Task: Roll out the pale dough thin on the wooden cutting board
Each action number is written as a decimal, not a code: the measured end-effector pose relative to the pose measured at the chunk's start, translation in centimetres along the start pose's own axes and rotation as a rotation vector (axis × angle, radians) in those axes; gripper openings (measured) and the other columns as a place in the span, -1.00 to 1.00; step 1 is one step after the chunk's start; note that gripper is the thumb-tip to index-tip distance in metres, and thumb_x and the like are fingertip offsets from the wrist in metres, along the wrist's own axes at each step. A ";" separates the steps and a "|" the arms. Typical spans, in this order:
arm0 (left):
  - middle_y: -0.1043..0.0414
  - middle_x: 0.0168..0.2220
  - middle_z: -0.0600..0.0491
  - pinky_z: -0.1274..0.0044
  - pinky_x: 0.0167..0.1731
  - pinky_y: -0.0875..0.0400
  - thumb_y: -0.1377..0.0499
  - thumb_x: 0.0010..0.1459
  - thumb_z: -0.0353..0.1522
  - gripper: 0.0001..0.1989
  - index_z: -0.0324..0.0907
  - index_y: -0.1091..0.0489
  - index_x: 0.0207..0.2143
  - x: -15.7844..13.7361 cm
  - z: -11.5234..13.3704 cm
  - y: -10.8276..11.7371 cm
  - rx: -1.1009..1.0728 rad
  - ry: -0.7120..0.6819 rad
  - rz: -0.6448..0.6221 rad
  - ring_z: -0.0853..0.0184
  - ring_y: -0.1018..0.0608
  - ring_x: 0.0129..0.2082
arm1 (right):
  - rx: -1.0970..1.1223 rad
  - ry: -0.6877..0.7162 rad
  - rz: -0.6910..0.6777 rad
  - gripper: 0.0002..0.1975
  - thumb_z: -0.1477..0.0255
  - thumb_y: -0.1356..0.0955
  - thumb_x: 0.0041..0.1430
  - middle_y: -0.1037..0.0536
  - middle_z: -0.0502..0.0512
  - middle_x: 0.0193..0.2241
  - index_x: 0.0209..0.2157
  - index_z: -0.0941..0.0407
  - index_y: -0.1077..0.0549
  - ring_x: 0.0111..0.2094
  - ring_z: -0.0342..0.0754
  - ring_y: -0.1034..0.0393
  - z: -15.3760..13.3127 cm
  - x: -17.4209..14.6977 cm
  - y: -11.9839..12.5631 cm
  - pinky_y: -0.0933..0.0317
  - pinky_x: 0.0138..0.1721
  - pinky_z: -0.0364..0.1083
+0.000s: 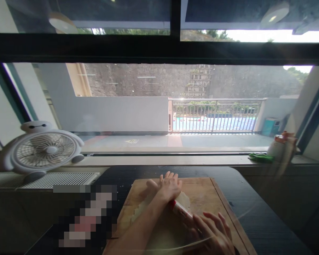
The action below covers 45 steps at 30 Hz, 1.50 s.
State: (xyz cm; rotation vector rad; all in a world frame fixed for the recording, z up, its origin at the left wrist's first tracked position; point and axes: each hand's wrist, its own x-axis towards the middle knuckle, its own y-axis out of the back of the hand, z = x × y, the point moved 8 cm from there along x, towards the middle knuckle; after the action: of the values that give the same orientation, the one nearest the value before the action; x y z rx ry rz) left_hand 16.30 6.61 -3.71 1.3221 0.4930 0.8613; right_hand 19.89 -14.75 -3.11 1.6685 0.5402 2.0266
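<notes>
A rolling pin [183, 210] with a red and white label lies slantwise over a pale sheet of dough [185, 200] on a wooden board [202, 189]. My left hand [170, 186] rests across the far part of the pin, palm down, its fingers stretched out beyond it. Over the near end is my right hand [215, 232], somewhat blurred, with its fingers extended and apart, touching the pin. Both hands hide parts of the pin, and my left forearm covers some of the dough.
The board lies on a dark table [257, 209]. A white fan [46, 150] stands at the left by a window ledge [170, 160]. On the ledge at the right are a green cloth [260, 157] and a whitish container [277, 148]. A blurred-out patch covers the left side.
</notes>
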 end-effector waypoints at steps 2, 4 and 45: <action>-0.30 0.08 0.00 0.18 0.14 0.05 0.16 0.20 -0.21 -0.58 -0.10 -0.31 0.00 -1.7 -0.8 0.5 -0.004 0.000 0.035 0.14 -0.16 0.16 | 0.021 0.054 0.012 -0.67 0.27 -0.31 0.05 -0.55 -0.04 -0.27 -0.11 0.00 -0.43 -0.24 0.03 -0.43 -0.5 0.1 0.3 -0.17 -0.10 0.05; -0.31 0.08 0.03 0.21 0.15 0.03 0.15 0.21 -0.22 -0.59 -0.08 -0.34 -0.02 -3.8 -1.5 1.1 0.009 -0.016 0.082 0.15 -0.19 0.15 | 0.048 0.020 0.007 -0.69 0.28 -0.31 0.05 -0.55 -0.05 -0.29 -0.13 -0.02 -0.44 -0.23 0.03 -0.42 -0.7 0.2 0.4 -0.15 -0.08 0.06; -0.44 -0.13 0.05 0.20 0.18 0.09 0.07 0.20 -0.22 -0.65 0.04 -0.35 -0.02 -15.0 -3.4 3.6 0.011 -0.014 0.447 0.23 -0.41 -0.09 | 0.174 -0.002 -0.005 -0.71 0.38 -0.29 0.11 -0.53 -0.02 -0.25 -0.09 0.01 -0.37 -0.25 -0.08 -0.42 -0.9 0.1 -0.3 0.04 0.08 0.01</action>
State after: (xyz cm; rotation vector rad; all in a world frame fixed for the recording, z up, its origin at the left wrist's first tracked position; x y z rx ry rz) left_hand 3.62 -2.87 -3.23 1.4729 0.1895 1.2147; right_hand 18.99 -14.52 -3.39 1.7653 0.7377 2.0237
